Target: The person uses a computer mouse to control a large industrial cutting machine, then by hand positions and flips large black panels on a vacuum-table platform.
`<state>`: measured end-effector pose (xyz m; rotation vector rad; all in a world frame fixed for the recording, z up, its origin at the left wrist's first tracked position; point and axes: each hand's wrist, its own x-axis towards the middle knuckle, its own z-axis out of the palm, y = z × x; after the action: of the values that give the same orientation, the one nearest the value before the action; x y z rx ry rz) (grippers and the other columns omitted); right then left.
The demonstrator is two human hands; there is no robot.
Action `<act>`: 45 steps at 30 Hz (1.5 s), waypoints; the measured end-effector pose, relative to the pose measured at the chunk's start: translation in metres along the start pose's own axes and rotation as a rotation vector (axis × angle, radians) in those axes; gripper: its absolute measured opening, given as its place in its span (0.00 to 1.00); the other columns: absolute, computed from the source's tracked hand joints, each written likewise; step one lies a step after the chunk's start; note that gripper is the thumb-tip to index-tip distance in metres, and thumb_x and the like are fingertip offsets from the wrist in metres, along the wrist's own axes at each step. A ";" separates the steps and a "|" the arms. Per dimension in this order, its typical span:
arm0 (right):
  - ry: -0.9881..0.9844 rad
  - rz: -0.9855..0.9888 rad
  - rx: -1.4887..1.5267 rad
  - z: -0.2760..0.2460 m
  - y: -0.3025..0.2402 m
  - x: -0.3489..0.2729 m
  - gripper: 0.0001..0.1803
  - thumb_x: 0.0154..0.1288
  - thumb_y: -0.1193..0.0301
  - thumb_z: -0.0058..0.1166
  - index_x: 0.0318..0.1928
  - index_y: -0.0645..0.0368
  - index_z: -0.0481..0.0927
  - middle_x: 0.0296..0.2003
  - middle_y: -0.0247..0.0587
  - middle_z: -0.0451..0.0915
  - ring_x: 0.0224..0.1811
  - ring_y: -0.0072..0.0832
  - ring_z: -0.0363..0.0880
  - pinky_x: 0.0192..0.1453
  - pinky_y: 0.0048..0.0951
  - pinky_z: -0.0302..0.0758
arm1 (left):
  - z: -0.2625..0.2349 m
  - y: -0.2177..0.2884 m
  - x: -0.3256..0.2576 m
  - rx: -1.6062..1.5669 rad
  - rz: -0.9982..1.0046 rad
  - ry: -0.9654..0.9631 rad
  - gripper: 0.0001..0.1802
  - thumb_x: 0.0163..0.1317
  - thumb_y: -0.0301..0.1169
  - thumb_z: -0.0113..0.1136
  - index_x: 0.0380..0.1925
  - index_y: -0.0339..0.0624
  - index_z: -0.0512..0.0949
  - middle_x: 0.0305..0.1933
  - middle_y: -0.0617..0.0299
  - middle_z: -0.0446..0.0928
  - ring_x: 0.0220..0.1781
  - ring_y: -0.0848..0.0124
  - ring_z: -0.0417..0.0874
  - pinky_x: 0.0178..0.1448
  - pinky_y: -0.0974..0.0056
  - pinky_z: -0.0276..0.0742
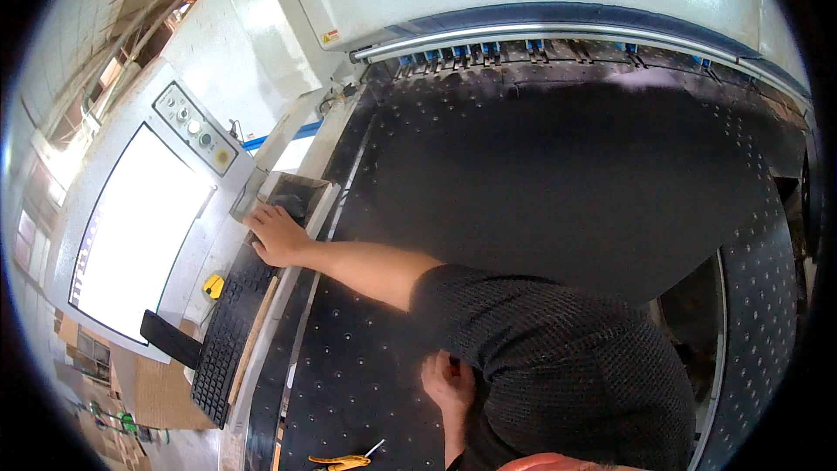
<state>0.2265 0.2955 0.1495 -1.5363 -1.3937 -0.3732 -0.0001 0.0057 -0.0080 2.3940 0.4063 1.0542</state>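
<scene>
My right arm stretches left across the machine bed, and my right hand [279,235] lies at the far end of a black keyboard [228,344], its fingers extended. Right beside it, in a shallow tray, is a dark rounded object [289,205] that may be a mouse. My left hand [449,381] is near my body, fingers curled around a small dark and red item [454,365] mostly hidden by them. A lit screen [139,235] in a grey console stands to the left, with a button panel [194,128] above it.
A large black panel [558,183] lies on the dotted dark bed [349,358]. Blue clamps [490,51] line the far side under a metal rail [575,32]. A yellow tape measure [213,286] sits by the keyboard. A yellow-handled tool [344,461] lies at the near edge.
</scene>
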 end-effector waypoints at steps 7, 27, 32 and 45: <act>0.005 0.005 -0.033 -0.004 0.009 0.001 0.30 0.68 0.66 0.62 0.68 0.60 0.73 0.65 0.52 0.74 0.75 0.53 0.66 0.80 0.55 0.61 | 0.001 0.006 0.008 -0.001 0.009 -0.023 0.16 0.52 0.23 0.68 0.42 0.39 0.80 0.36 0.51 0.78 0.37 0.46 0.79 0.43 0.46 0.74; -0.169 -0.287 0.126 0.002 -0.010 0.034 0.16 0.70 0.70 0.57 0.56 0.56 0.85 0.44 0.39 0.91 0.57 0.45 0.85 0.67 0.51 0.74 | -0.009 0.014 0.007 0.000 -0.109 0.044 0.20 0.62 0.34 0.76 0.54 0.45 0.84 0.39 0.60 0.82 0.41 0.59 0.84 0.45 0.55 0.79; -0.230 -0.391 0.046 0.006 -0.024 0.042 0.12 0.74 0.71 0.51 0.49 0.54 0.87 0.41 0.35 0.92 0.54 0.43 0.87 0.65 0.50 0.74 | -0.009 0.011 0.009 -0.030 -0.119 0.020 0.20 0.63 0.34 0.75 0.54 0.44 0.84 0.40 0.59 0.82 0.42 0.58 0.84 0.46 0.54 0.79; -0.527 -0.382 0.046 -0.021 -0.028 0.005 0.09 0.72 0.70 0.54 0.45 0.56 0.86 0.43 0.39 0.89 0.57 0.42 0.84 0.66 0.49 0.71 | -0.002 0.011 0.002 -0.048 -0.157 -0.037 0.19 0.64 0.35 0.74 0.54 0.45 0.84 0.41 0.59 0.82 0.42 0.57 0.84 0.47 0.54 0.78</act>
<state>0.2114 0.2777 0.1755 -1.3799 -2.1044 -0.1634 0.0004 -0.0015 0.0007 2.2939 0.5402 0.9372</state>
